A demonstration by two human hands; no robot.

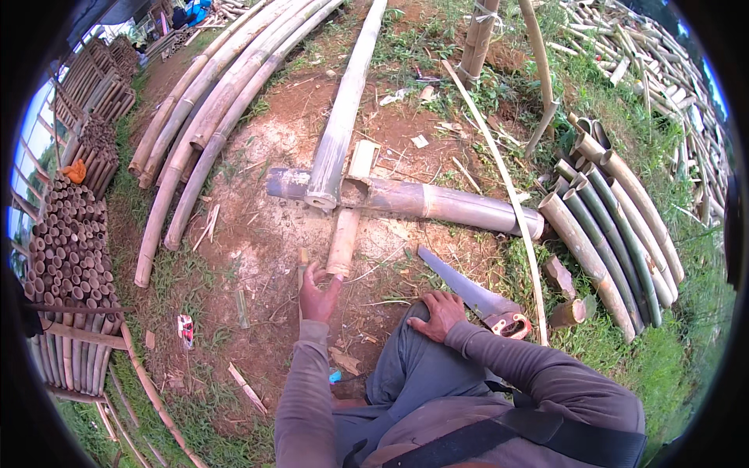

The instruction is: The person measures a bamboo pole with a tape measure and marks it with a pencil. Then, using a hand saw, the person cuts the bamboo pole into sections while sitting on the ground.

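Note:
My left hand reaches low over the ground, thumb and fingers apart. Its fingertips are at the near end of a short bamboo piece; I cannot tell whether they touch it. A thin wooden stick runs down beside that hand, partly hidden by it. My right hand lies spread on my bent knee, holding nothing. Just beyond it rests a handsaw with a brown handle. A thick bamboo pole lies crosswise, and a long pale pole rests with its near end on it.
Long bamboo poles lie at the far left, beside stacked cut tubes. More poles lie to the right. A thin bamboo strip crosses the ground near an upright post. Bamboo offcuts are heaped at far right.

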